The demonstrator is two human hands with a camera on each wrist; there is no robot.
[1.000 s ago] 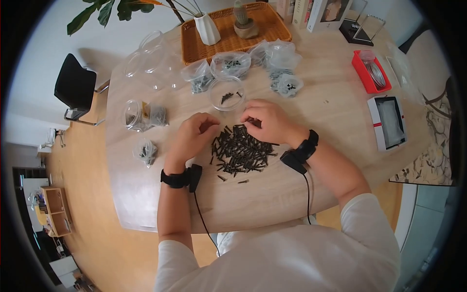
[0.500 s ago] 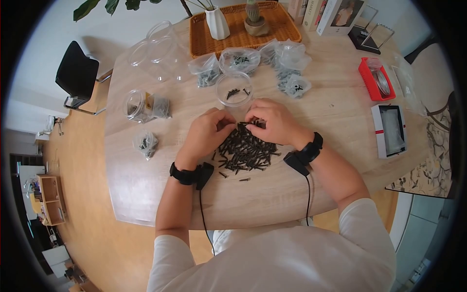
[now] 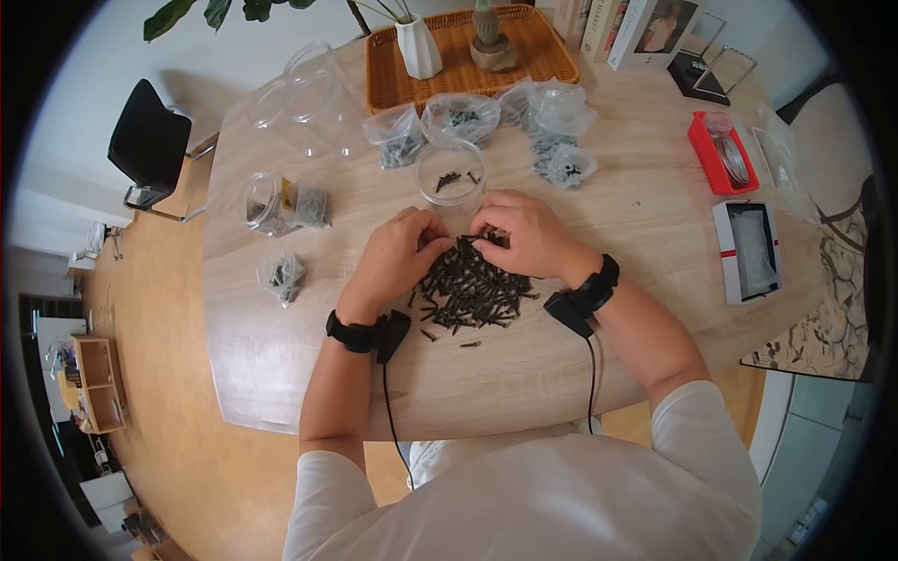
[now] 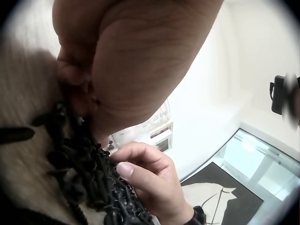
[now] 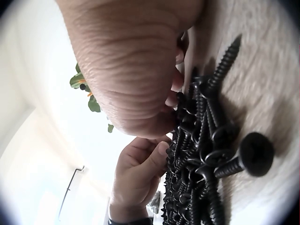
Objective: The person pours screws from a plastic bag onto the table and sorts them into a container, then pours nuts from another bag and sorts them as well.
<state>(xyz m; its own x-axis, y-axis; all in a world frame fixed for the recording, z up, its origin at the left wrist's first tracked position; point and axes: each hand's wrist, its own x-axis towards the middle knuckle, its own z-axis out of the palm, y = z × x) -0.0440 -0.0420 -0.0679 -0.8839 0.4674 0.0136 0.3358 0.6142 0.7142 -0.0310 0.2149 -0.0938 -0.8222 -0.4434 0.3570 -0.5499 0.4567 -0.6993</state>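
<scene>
A pile of black screws (image 3: 475, 288) lies on the wooden table. At its upper left edge is the left hand (image 3: 398, 254), fingers bent towards the thumb; its fingertips are partly hidden, so any screw between them cannot be made out. Opposite, the right hand (image 3: 533, 241) rests at the pile's top, its fingers curled round dark screws. In the left wrist view, the right hand's thumb (image 4: 140, 177) lies beside the screws (image 4: 101, 180). The right wrist view shows the left hand (image 5: 138, 176) touching the pile's far edge. Just beyond both hands stands a clear round container (image 3: 427, 194) with a few screws.
Bags of fasteners (image 3: 398, 140) stand before a wicker tray (image 3: 379, 70). At the left are a clear jar (image 3: 265, 208) and a small bag (image 3: 282, 279). A red bin (image 3: 708, 159) and a white-edged box (image 3: 727, 252) lie at the right. Loose screws lie below the pile.
Since a second ago the left hand has moved right, up to the pile and close to the right hand. The view has shifted slightly. Over the last half second both hands look nearly still.
</scene>
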